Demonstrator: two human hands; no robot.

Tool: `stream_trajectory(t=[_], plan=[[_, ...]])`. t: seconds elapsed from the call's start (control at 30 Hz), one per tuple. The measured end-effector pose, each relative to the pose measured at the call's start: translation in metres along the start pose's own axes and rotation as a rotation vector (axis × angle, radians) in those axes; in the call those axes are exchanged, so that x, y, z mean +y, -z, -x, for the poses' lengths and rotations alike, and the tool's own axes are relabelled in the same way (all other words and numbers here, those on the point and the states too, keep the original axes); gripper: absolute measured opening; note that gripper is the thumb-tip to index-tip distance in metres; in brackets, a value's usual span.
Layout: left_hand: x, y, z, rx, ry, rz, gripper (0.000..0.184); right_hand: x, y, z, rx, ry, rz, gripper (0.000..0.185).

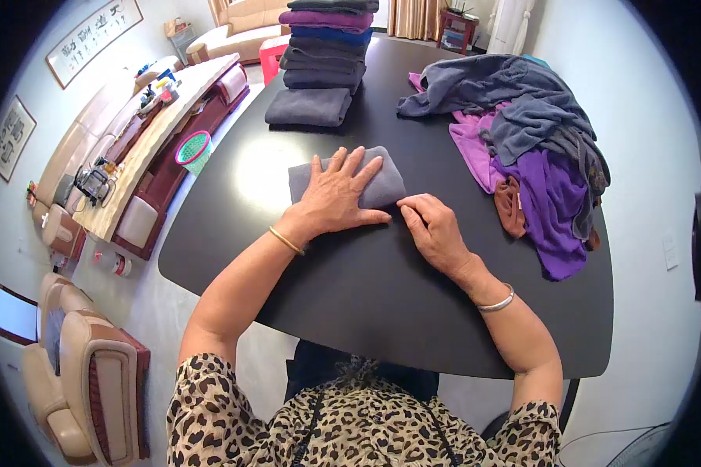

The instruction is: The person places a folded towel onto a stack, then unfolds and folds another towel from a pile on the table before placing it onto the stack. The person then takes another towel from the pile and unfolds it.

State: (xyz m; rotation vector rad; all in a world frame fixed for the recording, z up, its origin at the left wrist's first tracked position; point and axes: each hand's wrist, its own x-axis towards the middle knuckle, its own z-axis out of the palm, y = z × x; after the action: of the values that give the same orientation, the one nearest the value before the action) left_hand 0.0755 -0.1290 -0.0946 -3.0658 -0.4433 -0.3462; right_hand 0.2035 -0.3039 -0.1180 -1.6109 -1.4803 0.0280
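Note:
A folded grey towel point(385, 173) lies on the dark table in front of me. My left hand point(331, 194) rests flat on it with the fingers spread. At the towel's right corner, my right hand point(435, 229) is closed, thumb and index finger drawn together at the edge. Further back stands a tall stack of folded towels point(327, 58) in grey, blue and purple, with a single folded dark grey towel point(308, 107) at its near side. To the right is a loose heap of crumpled cloths point(537, 132) in grey, pink, purple and brown.
The dark table point(343, 288) has a rounded edge close to my body. On the left are a long stone-topped coffee table point(132, 183), a green and pink wastebasket point(195, 152) and a beige armchair point(93, 366). A red stool point(273, 58) stands behind the table.

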Motion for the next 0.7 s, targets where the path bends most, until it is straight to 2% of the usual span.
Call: stream_trajectory(t=[0.1, 0.17, 0.2, 0.37, 0.43, 0.47, 0.53, 0.57, 0.6, 0.63, 0.7], plan=[[0.0, 0.002, 0.002, 0.001, -0.006, 0.014, 0.092, 0.004, -0.004, -0.002, 0.123, -0.041, -0.036, 0.017], [0.0, 0.004, 0.005, -0.018, -0.062, 0.034, 0.091, 0.007, -0.006, -0.003, 0.28, -0.148, -0.092, 0.026], [0.001, 0.006, 0.009, -0.002, -0.104, 0.069, 0.091, 0.01, -0.006, -0.004, 0.271, -0.191, -0.139, 0.034], [0.016, 0.009, 0.016, 0.001, -0.215, 0.118, 0.091, 0.016, 0.001, -0.005, 0.206, -0.306, -0.228, 0.04], [0.022, 0.011, 0.018, 0.193, -0.275, 0.104, 0.083, 0.018, 0.001, -0.007, 0.184, -0.308, -0.229, 0.041], [0.023, 0.013, 0.019, 0.191, -0.28, 0.103, 0.083, 0.021, 0.002, -0.007, 0.168, -0.344, -0.242, 0.04], [0.029, 0.022, 0.022, 0.138, -0.282, 0.063, 0.066, 0.028, 0.003, -0.006, 0.162, -0.394, -0.258, 0.04], [0.033, 0.026, 0.022, 0.131, -0.293, 0.065, 0.066, 0.032, 0.005, -0.008, 0.154, -0.482, -0.401, 0.04], [0.037, 0.031, 0.021, 0.017, -0.249, -0.004, 0.057, 0.035, 0.007, -0.01, 0.145, -0.567, -0.545, 0.04], [0.039, 0.032, 0.021, -0.097, -0.202, -0.074, 0.049, 0.037, 0.008, -0.01, 0.15, -0.574, -0.547, 0.04], [0.036, 0.026, 0.017, -0.05, -0.219, -0.082, 0.046, 0.038, 0.008, -0.011, 0.105, -0.579, -0.597, 0.04]])
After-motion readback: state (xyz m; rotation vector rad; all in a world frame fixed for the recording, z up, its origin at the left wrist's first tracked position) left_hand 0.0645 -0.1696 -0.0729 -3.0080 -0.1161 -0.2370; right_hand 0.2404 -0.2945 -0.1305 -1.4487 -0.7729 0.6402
